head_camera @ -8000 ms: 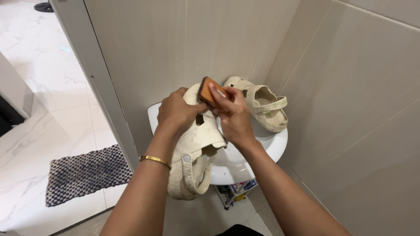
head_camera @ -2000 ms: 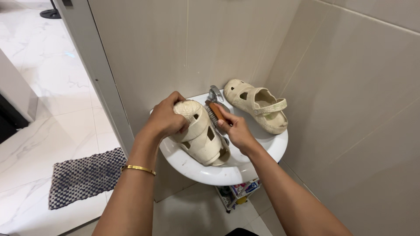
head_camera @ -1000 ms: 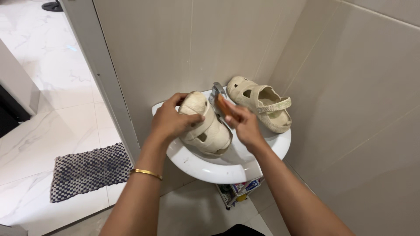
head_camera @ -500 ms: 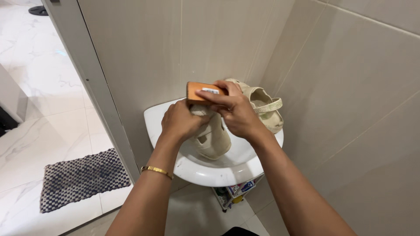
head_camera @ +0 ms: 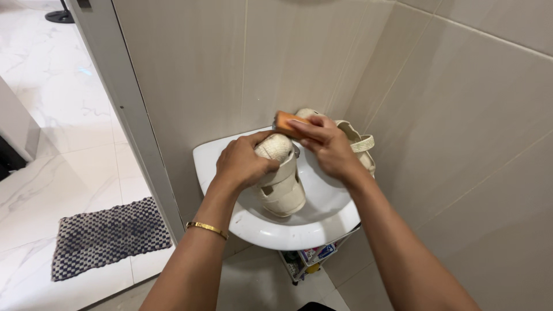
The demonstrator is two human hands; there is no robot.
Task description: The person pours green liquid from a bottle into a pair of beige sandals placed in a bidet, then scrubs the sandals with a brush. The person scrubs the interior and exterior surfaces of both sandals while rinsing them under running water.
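i see my left hand point(head_camera: 245, 164) clamped on the shoe point(head_camera: 282, 178) over the sink point(head_camera: 271, 233), my right hand point(head_camera: 328, 147) gripping the brush point(head_camera: 286, 122) at its 12 o'clock.

A small white washbasin point(head_camera: 271, 233) juts from the beige tiled wall, its rounded front rim toward the viewer. A cream slotted shoe point(head_camera: 282, 184) stands inside the bowl, toe up near the back rim and heel down toward the middle. A second cream shoe point(head_camera: 362, 148) lies on the basin's right rear edge, against the corner of the walls. Below, the pale marble floor point(head_camera: 63, 173) carries a dark checked mat point(head_camera: 106, 237) left of the basin, and a small rack of packages point(head_camera: 311, 256) sits under the basin's front edge.
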